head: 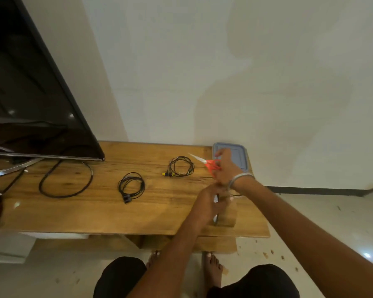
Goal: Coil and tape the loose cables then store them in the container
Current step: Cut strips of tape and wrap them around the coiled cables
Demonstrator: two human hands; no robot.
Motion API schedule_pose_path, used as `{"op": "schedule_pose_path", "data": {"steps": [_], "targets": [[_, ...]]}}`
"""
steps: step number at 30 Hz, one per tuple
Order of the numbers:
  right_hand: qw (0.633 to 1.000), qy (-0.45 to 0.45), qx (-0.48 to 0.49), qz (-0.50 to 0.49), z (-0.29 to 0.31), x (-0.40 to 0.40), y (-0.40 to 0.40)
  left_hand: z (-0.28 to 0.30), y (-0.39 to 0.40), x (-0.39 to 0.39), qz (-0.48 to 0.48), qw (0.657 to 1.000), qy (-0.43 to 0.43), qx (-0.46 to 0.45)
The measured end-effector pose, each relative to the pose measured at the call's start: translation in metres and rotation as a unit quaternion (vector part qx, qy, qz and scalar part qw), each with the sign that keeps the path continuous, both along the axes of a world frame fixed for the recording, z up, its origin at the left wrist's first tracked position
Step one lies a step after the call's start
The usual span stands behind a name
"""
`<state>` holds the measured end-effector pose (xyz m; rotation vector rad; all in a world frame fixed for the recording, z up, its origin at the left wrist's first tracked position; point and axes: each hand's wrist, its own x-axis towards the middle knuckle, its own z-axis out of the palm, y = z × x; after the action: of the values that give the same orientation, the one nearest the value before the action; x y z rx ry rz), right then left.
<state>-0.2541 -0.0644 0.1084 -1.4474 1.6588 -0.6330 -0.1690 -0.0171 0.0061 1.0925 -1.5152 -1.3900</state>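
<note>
My right hand (225, 168) grips orange-handled scissors (211, 164), blades pointing up-left over the wooden table (95, 211). My left hand (210, 203) holds a dark cable together with a brown roll of tape (229, 214) near the table's front right. A coiled black cable with yellow plugs (181, 166) lies left of the scissors. Another coiled black cable (131, 187) lies mid-table. A loose black cable loop (66, 179) lies further left. A blue-lidded container (237, 155) sits at the back right, partly behind my right hand.
A large black TV (30, 93) on a metal stand (9, 166) fills the table's left end, with cables trailing off the left edge. A white wall stands behind the table. My feet and knees are below the front edge.
</note>
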Motion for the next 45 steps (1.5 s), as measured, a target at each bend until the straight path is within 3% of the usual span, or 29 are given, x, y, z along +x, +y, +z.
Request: {"op": "schedule_pose_path", "data": {"steps": [6,10,15,23,28,32,36,39,45], "targets": [[0.988,0.122,0.064,-0.075,-0.01,-0.085,0.038,0.005,-0.005,-0.003,-0.006,0.999,-0.02,-0.032],[0.985,0.025,0.161,-0.055,-0.02,-0.107,0.073,0.007,-0.006,-0.001,-0.012,1.0,-0.014,0.0],[0.979,-0.051,0.179,-0.081,-0.029,-0.11,0.079,0.008,-0.006,0.0,-0.018,1.0,-0.019,0.016],[0.977,-0.034,0.178,-0.111,-0.039,-0.11,0.072,0.006,-0.008,0.001,-0.026,0.999,-0.023,0.016],[0.981,0.114,0.16,-0.001,-0.037,-0.122,0.078,0.009,-0.01,0.004,-0.05,0.997,-0.056,0.001],[0.931,0.211,0.265,0.135,-0.027,-0.142,0.076,0.013,-0.015,0.005,-0.067,0.994,-0.079,-0.014],[0.881,0.233,0.365,0.191,-0.007,-0.144,0.068,0.014,-0.018,0.006,-0.082,0.992,-0.092,-0.019],[0.852,0.285,0.362,0.25,-0.001,-0.143,0.057,0.017,-0.019,0.007,-0.099,0.989,-0.102,-0.029],[0.842,0.311,0.34,0.282,0.007,-0.133,0.038,0.018,-0.021,0.008,-0.126,0.985,-0.107,-0.045]]}}
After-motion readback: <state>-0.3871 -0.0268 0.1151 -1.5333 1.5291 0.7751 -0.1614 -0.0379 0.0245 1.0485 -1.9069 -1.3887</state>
